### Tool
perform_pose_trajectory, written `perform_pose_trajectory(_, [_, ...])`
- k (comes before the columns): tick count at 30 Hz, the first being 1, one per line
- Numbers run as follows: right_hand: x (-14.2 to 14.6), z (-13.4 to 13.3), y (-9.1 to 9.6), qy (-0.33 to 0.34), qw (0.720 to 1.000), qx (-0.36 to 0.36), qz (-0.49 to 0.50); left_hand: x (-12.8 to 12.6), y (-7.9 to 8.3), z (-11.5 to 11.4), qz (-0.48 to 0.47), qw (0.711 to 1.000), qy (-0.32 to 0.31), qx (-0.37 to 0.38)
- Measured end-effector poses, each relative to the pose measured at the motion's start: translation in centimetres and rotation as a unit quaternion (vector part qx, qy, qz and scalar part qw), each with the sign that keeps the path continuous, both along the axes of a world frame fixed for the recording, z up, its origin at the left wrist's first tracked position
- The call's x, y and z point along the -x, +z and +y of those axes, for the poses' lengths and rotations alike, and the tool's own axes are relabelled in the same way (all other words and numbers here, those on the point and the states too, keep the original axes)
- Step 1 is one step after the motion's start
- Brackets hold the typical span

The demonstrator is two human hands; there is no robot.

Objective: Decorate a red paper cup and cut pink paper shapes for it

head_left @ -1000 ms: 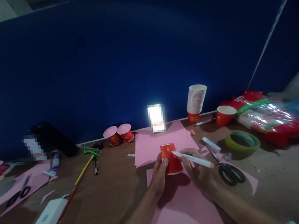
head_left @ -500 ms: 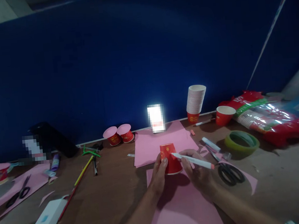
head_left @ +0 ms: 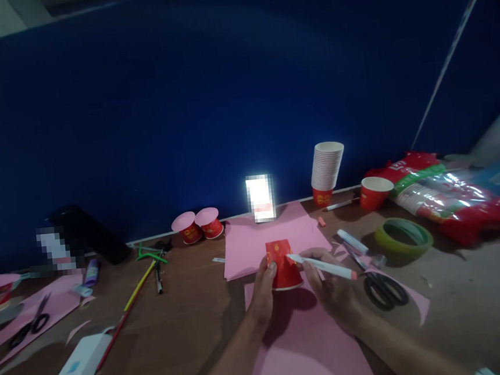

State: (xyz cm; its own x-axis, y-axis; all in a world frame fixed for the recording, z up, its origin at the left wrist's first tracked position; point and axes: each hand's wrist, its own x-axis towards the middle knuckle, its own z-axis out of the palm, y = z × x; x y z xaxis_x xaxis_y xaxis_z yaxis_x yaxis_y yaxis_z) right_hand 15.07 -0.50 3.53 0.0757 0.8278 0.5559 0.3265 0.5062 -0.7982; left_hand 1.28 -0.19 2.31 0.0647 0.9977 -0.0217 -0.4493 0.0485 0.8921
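My left hand grips a red paper cup from its left side, thumb on the front. The cup is upside down, its white rim at the bottom, above a pink sheet. Between the fingers of my right hand is a white marker with an orange-red end. Its tip points left at the cup's right side; whether it touches, I cannot tell. Behind the cup lies a stack of pink paper. Black scissors rest beside my right hand, near a capped white marker.
At the back right stand a stack of paper cups, a single red cup and a bag of cups. Yellow-green tape lies in front. Two cups with pink discs stand at back left. A power strip lies front left.
The cup has tilted and turned slightly in my left hand. The marker tip stays by its right side; my hands have barely moved.
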Motion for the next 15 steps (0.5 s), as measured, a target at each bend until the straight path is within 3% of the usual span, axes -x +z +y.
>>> perform_pose_trajectory(15, [-0.12,-0.14,0.04,0.009,1.0,-0.006,-0.011,-0.03,-0.17,0.21,-0.002,1.0,0.02,0.014])
